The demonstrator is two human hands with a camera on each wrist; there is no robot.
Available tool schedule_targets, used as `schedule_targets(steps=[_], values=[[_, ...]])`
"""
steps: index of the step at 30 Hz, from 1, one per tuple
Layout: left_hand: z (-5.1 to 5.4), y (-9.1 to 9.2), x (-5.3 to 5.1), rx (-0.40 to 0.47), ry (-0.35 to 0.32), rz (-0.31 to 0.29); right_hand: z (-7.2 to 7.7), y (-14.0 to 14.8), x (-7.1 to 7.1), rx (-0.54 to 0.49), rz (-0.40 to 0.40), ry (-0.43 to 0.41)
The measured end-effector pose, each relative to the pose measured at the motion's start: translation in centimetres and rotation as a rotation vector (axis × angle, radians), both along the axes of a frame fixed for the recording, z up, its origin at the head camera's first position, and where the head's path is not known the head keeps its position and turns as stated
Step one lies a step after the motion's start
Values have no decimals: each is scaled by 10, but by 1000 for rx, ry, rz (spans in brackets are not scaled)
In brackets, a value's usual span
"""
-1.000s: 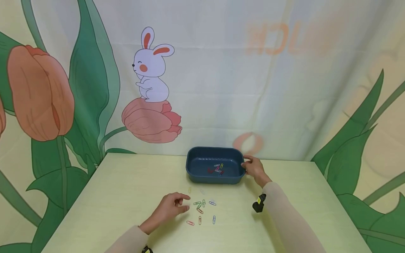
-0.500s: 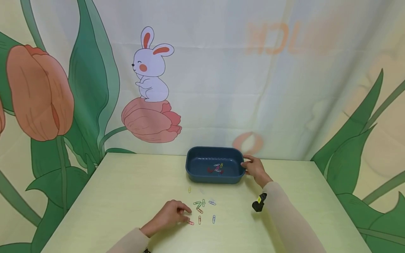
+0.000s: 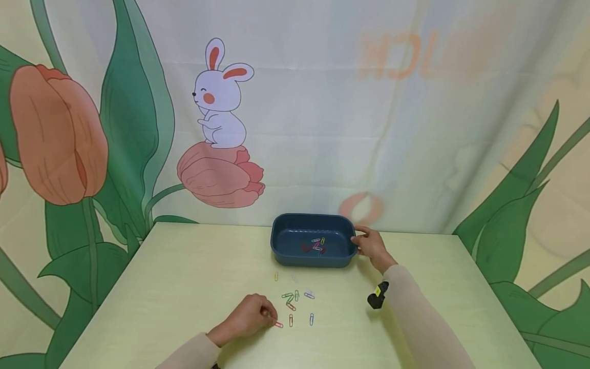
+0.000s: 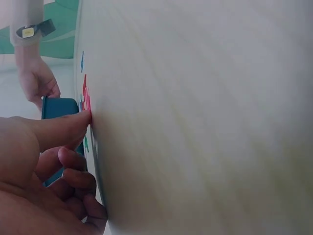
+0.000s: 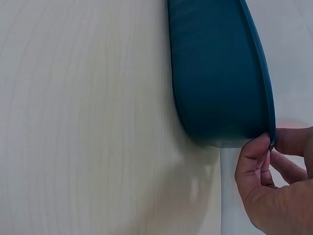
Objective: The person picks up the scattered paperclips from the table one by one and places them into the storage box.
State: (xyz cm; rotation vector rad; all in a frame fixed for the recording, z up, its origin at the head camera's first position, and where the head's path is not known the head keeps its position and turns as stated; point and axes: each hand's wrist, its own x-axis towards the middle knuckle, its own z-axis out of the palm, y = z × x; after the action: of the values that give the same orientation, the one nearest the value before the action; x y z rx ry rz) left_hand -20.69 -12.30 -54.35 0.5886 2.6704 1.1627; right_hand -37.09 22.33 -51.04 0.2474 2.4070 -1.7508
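Note:
On the table, my left hand (image 3: pixel 251 316) has thumb and index finger together on the end of a pinkish-red paper clip (image 3: pixel 278 324). In the left wrist view the pink clip (image 4: pixel 88 100) sticks out past the thumb tip, and the other fingers are curled. My right hand (image 3: pixel 372 248) pinches the right-end rim of a dark blue plastic bin (image 3: pixel 313 262) at the table's back. The right wrist view shows thumb and fingers on either side of the bin's rim (image 5: pixel 269 107). Several paper clips (image 3: pixel 317 248), white, yellow and red, lie inside the bin.
Loose paper clips lie before the bin: several green ones (image 3: pixel 290 296), an orange-red one (image 3: pixel 291 307), a brownish-red one (image 3: pixel 291 320), blue ones (image 3: pixel 311 319), and a yellow one (image 3: pixel 276 277). A printed curtain (image 3: pixel 304 128) hangs behind the table (image 3: pixel 184 266).
My left hand has moved down toward the pinkish-red paper clip, and its thumb and index finger have come together on it. My right hand and the bin stay in place.

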Motion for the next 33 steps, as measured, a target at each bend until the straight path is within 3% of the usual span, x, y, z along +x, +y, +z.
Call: schedule_targets(steps=[17, 25, 33], values=[[1, -2, 1, -32, 5, -69, -1, 0, 0, 9, -5, 2], [10, -2, -7, -23, 38, -21, 1, 0, 2, 7, 10, 13], [27, 1, -27, 25, 62, 67, -1, -1, 0, 2, -5, 9]])
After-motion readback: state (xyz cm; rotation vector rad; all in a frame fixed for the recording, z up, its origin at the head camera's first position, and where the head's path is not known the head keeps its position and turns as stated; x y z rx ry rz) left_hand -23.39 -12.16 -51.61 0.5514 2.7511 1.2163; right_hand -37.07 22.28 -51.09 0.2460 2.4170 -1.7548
